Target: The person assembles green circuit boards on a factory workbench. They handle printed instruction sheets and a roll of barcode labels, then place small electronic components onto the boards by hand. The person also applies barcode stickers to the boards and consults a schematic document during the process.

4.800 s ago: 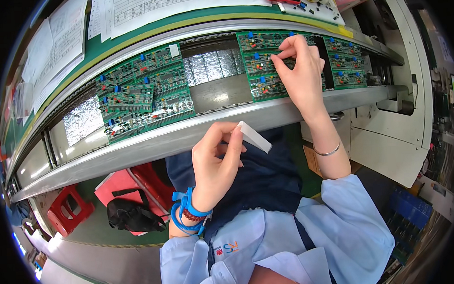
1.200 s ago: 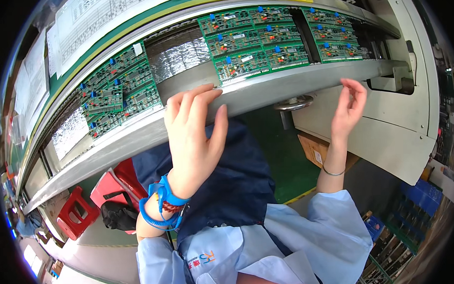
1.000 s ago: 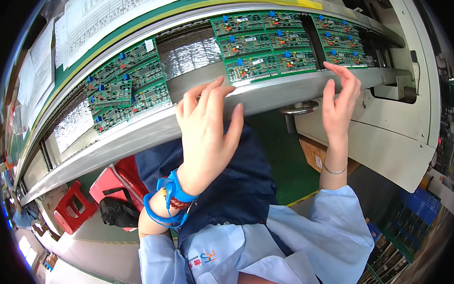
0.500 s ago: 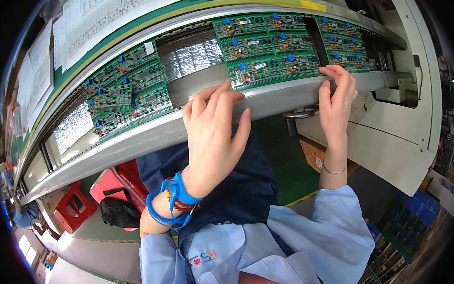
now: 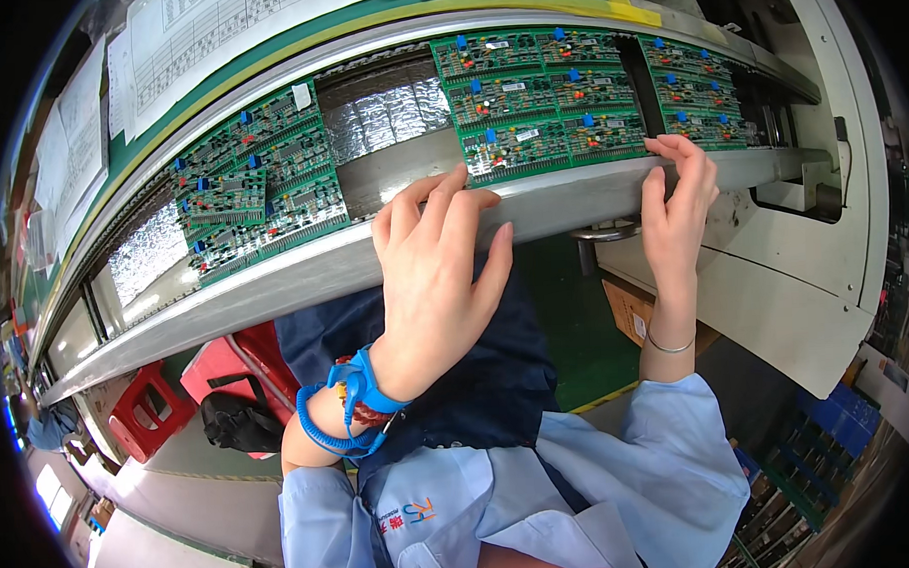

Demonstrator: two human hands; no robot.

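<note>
At the near rail (image 5: 572,198) | 2 hands: left hand (image 5: 430,285), right hand (image 5: 675,216), both half-open, empty | 3 green board groups (image 5: 538,103)

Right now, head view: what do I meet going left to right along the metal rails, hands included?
Leftmost shiny silver sheet → left group of green circuit boards → left hand → middle group of green circuit boards → right hand → white machine.

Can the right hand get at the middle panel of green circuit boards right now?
Probably yes: the right hand looks empty, its fingertips close to the middle panel's lower right corner. Nothing visible blocks them; the left hand is near the lower left corner.
</note>
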